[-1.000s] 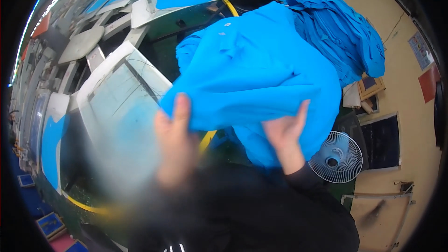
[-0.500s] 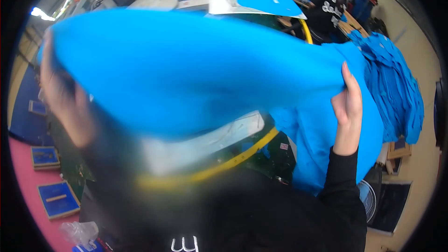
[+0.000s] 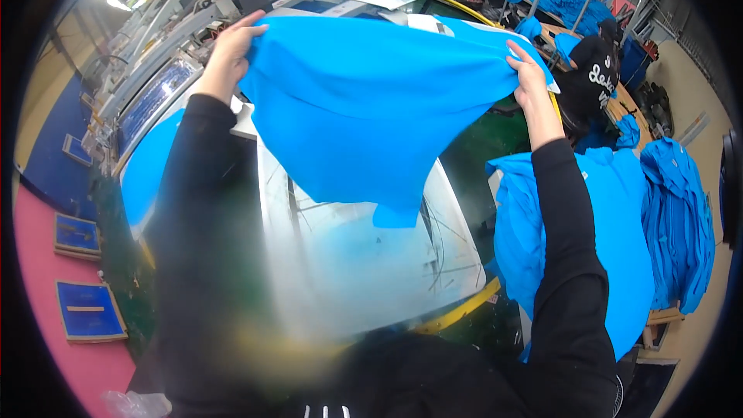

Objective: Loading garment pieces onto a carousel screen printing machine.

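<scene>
A blue fabric piece [image 3: 348, 124] is stretched between my two hands, its lower edge hanging over a white board [image 3: 371, 279]. At its upper left corner my left hand [image 3: 230, 58] is closed on the cloth, fingers and thumb pinching the edge. My right hand [image 3: 531, 81] grips the upper right corner, with some fingers hidden behind the fabric. The board below has dark streaks, and the cloth covers its far part.
Heaped blue fabric [image 3: 611, 224] lies at my right, beside another blue stack [image 3: 677, 217]. A yellow rail [image 3: 464, 304] curves along the board's near edge. Another blue piece [image 3: 151, 174] lies flat at left. A co-worker in black [image 3: 592, 77] is at far right.
The fabric has swung away from the heap on the right and forward over the white board. Both hands have moved farther out, and the cloth now hangs down between them.
</scene>
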Motion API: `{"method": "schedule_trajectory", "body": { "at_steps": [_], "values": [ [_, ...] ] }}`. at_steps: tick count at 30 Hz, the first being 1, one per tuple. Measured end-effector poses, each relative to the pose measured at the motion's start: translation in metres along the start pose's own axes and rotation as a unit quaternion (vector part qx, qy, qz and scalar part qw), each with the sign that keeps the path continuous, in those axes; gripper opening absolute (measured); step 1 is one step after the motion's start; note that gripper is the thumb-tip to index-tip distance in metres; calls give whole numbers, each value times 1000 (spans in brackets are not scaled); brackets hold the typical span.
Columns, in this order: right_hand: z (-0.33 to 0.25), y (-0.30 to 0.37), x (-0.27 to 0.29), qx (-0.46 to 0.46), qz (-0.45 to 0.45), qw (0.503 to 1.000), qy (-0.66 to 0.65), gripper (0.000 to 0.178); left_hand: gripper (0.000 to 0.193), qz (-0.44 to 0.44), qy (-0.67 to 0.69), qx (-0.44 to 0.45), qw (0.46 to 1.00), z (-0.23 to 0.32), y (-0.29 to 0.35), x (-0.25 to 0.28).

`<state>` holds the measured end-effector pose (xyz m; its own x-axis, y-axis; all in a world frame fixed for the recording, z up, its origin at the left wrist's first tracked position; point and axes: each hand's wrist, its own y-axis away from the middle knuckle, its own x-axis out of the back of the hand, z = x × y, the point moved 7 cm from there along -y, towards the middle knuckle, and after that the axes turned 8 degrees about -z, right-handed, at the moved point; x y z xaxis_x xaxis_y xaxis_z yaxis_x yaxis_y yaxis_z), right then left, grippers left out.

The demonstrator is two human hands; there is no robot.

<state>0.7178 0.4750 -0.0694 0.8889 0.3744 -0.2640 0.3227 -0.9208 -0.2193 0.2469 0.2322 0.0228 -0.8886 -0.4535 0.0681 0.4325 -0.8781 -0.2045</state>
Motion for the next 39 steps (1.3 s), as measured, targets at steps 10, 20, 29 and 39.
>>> {"method": "schedule_trajectory", "body": {
  "at_steps": [10, 20, 29, 39],
  "values": [
    [-81, -47, -7, 103, -6, 995, -7, 37, 48, -86, 45, -17, 995, 29, -47, -21],
    [27, 108, -18, 26, -71, 992, 98, 65, 70, -135, -31, 68, 988, -79, 81, 9],
    [169, 243, -8, -186, -69, 979, 51, 68, 77, -109, -2, 260, 959, -240, 241, 37],
    [239, 352, 36, -282, -77, 942, 166, 73, 86, -110, -64, 326, 937, -320, 347, 34]
  ]
}}
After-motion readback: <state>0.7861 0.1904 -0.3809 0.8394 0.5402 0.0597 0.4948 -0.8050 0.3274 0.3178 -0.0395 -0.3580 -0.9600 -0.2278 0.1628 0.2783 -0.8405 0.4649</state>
